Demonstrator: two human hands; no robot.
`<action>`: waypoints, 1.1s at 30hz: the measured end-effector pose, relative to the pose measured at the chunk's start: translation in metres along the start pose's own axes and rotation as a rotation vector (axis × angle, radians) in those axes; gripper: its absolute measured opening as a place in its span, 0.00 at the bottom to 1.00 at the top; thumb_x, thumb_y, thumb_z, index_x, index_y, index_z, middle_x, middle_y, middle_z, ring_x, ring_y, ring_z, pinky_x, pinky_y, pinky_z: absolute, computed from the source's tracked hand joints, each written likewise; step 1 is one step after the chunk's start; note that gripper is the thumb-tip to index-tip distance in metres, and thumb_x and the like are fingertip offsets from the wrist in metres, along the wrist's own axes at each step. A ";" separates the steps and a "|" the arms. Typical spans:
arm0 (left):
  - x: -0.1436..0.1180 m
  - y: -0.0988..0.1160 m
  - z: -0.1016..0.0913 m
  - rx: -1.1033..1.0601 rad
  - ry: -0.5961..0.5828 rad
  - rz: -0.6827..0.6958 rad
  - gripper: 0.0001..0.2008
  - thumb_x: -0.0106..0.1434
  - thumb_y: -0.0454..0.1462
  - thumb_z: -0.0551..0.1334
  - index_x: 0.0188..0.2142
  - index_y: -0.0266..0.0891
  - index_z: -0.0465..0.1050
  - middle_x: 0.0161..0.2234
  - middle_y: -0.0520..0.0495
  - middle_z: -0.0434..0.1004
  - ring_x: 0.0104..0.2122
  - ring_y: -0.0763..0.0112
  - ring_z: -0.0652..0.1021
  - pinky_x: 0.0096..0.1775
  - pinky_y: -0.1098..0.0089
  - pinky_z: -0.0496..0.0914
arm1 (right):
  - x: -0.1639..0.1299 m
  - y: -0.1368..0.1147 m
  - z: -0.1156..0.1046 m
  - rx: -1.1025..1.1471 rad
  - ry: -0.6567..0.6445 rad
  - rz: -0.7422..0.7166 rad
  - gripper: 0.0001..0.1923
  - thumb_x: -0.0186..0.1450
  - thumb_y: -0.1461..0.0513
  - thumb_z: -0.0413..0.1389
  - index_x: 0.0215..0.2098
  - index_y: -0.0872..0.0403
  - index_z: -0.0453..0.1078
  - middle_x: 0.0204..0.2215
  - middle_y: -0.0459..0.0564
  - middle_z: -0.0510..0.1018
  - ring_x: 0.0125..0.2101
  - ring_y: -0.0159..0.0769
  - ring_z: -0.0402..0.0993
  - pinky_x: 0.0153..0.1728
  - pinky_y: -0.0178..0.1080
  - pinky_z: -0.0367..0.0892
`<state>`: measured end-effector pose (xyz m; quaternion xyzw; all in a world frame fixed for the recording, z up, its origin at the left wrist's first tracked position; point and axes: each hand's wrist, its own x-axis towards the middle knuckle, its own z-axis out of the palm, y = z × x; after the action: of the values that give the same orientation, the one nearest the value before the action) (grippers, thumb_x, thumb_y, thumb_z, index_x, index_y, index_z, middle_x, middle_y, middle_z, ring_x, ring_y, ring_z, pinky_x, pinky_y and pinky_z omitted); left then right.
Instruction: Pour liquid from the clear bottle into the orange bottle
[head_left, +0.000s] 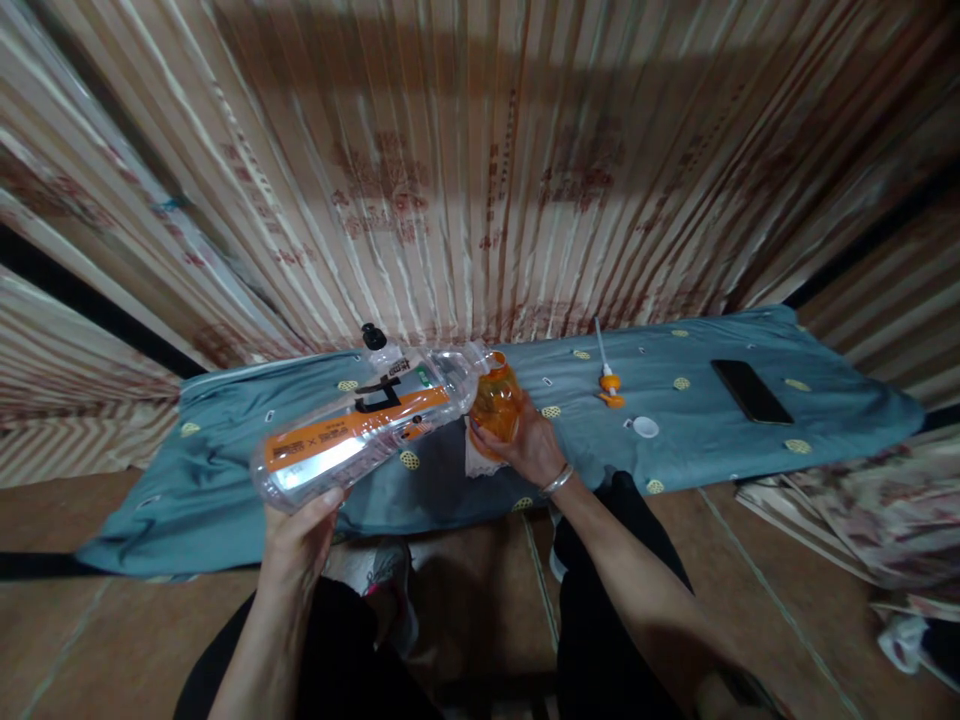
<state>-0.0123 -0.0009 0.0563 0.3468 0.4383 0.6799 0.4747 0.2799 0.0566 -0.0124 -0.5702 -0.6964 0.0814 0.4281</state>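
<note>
My left hand point(300, 535) holds up a large clear plastic bottle point(360, 430) with an orange label, tilted so its mouth points right onto a small orange bottle point(496, 402). My right hand point(525, 440), a bracelet on its wrist, grips that orange bottle, which stands on a blue-grey patterned cloth point(225, 470). A white paper or tissue lies under the orange bottle. A small black-capped bottle point(375, 342) stands just behind the big bottle.
On the cloth to the right lie an orange pump nozzle with a white tube point(609, 385), a white cap point(645, 427) and a black phone point(751, 391). Striped curtains hang behind. Patterned fabric point(847, 520) lies on the brown tiled floor at right.
</note>
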 end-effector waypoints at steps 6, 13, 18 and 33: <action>-0.004 0.000 0.001 -0.023 0.047 0.030 0.26 0.38 0.37 0.83 0.40 0.44 0.87 0.39 0.46 0.88 0.41 0.59 0.85 0.43 0.67 0.83 | -0.001 -0.001 -0.002 0.023 -0.004 0.038 0.37 0.61 0.53 0.68 0.63 0.54 0.64 0.50 0.62 0.86 0.48 0.55 0.87 0.48 0.52 0.83; -0.006 -0.005 -0.003 0.008 0.068 0.030 0.28 0.40 0.37 0.82 0.45 0.42 0.85 0.44 0.44 0.88 0.46 0.54 0.85 0.52 0.60 0.80 | -0.001 -0.004 -0.005 0.035 -0.016 0.066 0.36 0.60 0.53 0.68 0.63 0.53 0.66 0.48 0.59 0.87 0.46 0.55 0.88 0.46 0.52 0.83; -0.007 -0.003 0.004 -0.005 0.076 0.021 0.30 0.38 0.37 0.82 0.44 0.42 0.84 0.42 0.43 0.87 0.47 0.51 0.84 0.55 0.54 0.79 | -0.002 -0.002 -0.003 0.006 0.003 0.069 0.36 0.59 0.52 0.69 0.62 0.55 0.67 0.46 0.60 0.87 0.43 0.56 0.88 0.43 0.52 0.83; -0.006 -0.005 0.009 0.015 0.014 0.085 0.25 0.43 0.40 0.82 0.42 0.44 0.83 0.46 0.45 0.86 0.52 0.51 0.82 0.56 0.57 0.77 | -0.001 -0.004 -0.006 0.001 0.008 0.072 0.36 0.61 0.46 0.67 0.60 0.54 0.68 0.46 0.61 0.87 0.42 0.54 0.88 0.43 0.51 0.83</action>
<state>-0.0007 -0.0035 0.0550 0.3639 0.4317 0.6985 0.4397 0.2812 0.0523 -0.0073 -0.5951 -0.6735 0.0946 0.4281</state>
